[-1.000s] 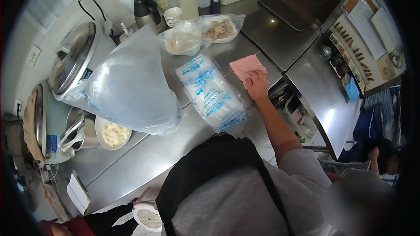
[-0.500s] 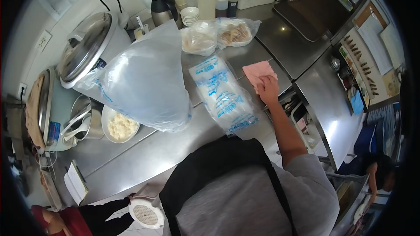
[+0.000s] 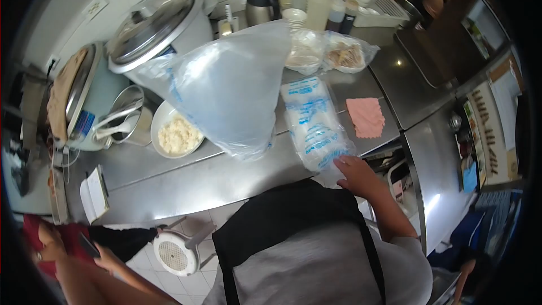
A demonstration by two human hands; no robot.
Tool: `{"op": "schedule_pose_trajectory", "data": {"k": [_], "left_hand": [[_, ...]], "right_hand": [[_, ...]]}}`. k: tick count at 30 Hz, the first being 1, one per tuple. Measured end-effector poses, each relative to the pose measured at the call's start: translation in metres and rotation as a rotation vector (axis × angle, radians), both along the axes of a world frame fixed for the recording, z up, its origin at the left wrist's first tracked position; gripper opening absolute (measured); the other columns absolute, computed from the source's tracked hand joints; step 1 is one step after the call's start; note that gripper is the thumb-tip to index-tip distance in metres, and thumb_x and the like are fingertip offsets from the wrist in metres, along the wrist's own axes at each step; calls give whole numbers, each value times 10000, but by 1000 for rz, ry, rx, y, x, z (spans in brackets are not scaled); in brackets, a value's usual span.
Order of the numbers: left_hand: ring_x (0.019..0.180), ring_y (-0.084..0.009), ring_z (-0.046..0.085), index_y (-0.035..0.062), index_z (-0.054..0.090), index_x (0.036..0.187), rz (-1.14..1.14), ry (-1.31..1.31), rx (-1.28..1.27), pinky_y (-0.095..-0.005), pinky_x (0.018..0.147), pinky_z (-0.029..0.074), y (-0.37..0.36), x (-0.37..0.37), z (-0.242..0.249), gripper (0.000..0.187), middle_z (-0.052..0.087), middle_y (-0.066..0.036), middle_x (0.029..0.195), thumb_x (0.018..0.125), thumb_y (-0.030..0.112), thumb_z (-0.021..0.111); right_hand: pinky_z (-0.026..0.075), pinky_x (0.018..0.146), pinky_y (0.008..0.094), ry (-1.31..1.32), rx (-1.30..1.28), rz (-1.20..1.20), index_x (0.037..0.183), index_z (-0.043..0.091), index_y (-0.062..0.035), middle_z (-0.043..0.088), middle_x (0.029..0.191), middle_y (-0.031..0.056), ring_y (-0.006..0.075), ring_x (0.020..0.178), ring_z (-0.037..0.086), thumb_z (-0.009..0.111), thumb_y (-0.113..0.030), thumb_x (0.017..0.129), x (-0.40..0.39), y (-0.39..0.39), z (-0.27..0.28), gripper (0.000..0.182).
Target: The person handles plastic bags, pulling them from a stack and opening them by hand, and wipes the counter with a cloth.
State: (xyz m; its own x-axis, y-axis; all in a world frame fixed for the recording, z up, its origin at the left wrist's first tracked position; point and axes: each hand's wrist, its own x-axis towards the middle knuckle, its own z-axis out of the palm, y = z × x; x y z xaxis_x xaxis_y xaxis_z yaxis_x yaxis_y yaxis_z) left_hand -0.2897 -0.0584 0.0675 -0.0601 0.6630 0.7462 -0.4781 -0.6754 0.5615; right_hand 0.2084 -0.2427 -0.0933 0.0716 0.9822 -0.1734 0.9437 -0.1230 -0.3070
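Note:
My right hand (image 3: pixel 359 175) lies at the near right corner of a clear plastic pack (image 3: pixel 313 118) with blue print and white contents. Its fingers reach over the pack's edge, and the thumb is apart from them. Beyond it, a pink cloth (image 3: pixel 366 117) lies flat on the steel counter, clear of the hand. My left hand is out of view. Left of the pack stands a large, puffed-out translucent plastic bag (image 3: pixel 228 87). A white bowl (image 3: pixel 160 121) with pale, crumbly food sits at that bag's left side.
Two bagged portions (image 3: pixel 345 55) lie at the back, near a thermos jug (image 3: pixel 261 8) and several bottles. A big lidded pot (image 3: pixel 195 31) and a metal container (image 3: pixel 141 120) with white-handled utensils stand left. Another person holds a phone (image 3: pixel 88 245) near a stool (image 3: pixel 175 252).
My right hand has let go of the pink cloth and moved back toward me to the plastic pack's corner. The view has shifted, and the other person's arm with a phone now shows.

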Motion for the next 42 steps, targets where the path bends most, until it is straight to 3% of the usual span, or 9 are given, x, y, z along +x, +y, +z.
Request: {"op": "schedule_pose_trajectory", "data": {"k": [9,13,16,25,28,34,37,40,42], "left_hand": [[760,-169,516,53,507,938,-1174,-220,376,-331,726,415,-24,162,2,311,544,-79,846,793,326,471],[987,-185,444,30,414,1136,-968,785,-429,-285,865,342,-11,266,-94,367,471,-98,1067,824,213,479],[1048,-183,406,17,348,1195,-1318,1106,-155,-312,913,306,-28,307,-179,406,412,-83,1144,831,157,462],[1125,-237,340,33,14,1311,-976,1119,-98,-294,930,279,-45,330,-250,750,304,-212,1240,792,149,542],[1123,-267,341,49,-54,1310,-1032,1095,-338,-308,922,284,-44,326,-218,820,296,-234,1233,779,159,561],[979,-295,430,86,321,1256,-337,1123,-112,-295,848,336,-33,336,-227,613,401,-196,1094,709,131,594],[856,-295,491,85,475,1111,-154,757,374,-332,739,404,-26,317,-173,381,480,-176,1004,739,124,549],[796,-172,516,42,519,1005,-127,923,-116,-287,681,424,-19,294,-206,252,532,-109,934,764,116,526],[772,-116,512,22,524,970,-290,536,-647,-255,664,425,-11,276,-171,213,549,-61,878,779,117,516]], "right_hand": [[312,877,421,-104,-52,-8,1058,485,-95,457,1087,129,287,1077,400,626,-192,648,-4,25,-51,444],[305,884,425,-44,-188,-66,1074,496,-126,437,1153,127,289,1118,372,591,-210,683,-12,38,-20,410],[288,902,422,-232,132,-15,1102,497,-160,384,1238,128,299,1148,353,559,-226,711,-17,34,-41,401],[355,837,393,-161,237,86,855,595,-124,570,974,50,242,945,519,555,-156,707,-12,32,-33,157],[420,749,315,389,323,174,827,576,-98,565,926,60,219,845,554,585,-57,684,-22,37,-14,149],[426,687,259,948,318,353,814,559,-36,547,908,70,169,780,550,549,39,722,-53,64,41,119],[399,732,259,1105,299,315,904,546,-21,535,957,63,156,837,526,558,-67,752,-55,78,46,160],[354,794,272,1269,528,154,1060,450,-4,497,1022,83,160,930,476,514,-235,790,-53,106,59,361],[324,818,273,1338,445,142,1175,352,-18,467,1077,75,155,972,440,557,-330,729,-52,115,60,581]]}}
